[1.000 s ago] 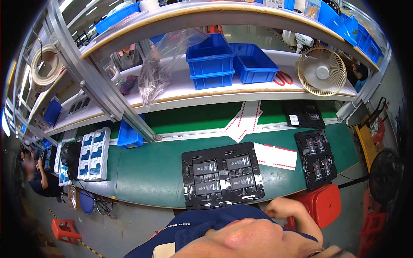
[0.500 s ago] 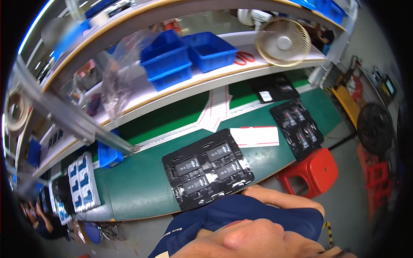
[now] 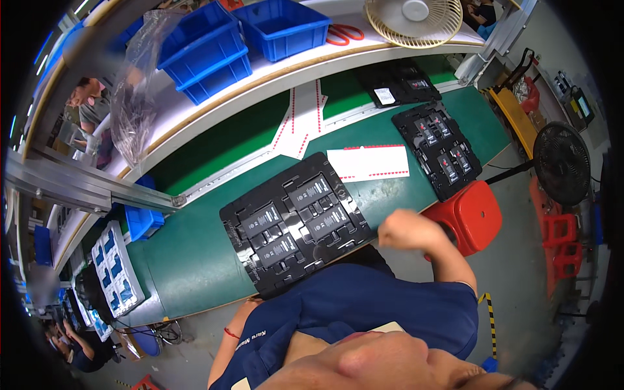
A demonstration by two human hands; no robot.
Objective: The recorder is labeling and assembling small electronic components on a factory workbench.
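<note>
A black plastic tray lies on the green table in front of me, with several flat black batteries in its pockets. My right hand is raised over the table's front edge, right of the tray. Its fingers are curled closed, and whatever they may hold is hidden. A white sheet with red-marked edges lies beyond that hand. My left hand is low by the table's front edge near the tray's left corner, a red band on its wrist; its fingers are hidden.
Another black tray with batteries lies at the right, near a red stool. White red-dotted strips hang below the shelf, which carries blue bins and red scissors. A white tray with blue pieces is at the left.
My right hand has risen from the front edge into view, closed. My left forearm has come into view at the lower left. The view has shifted, so the table things appear higher and further left.
</note>
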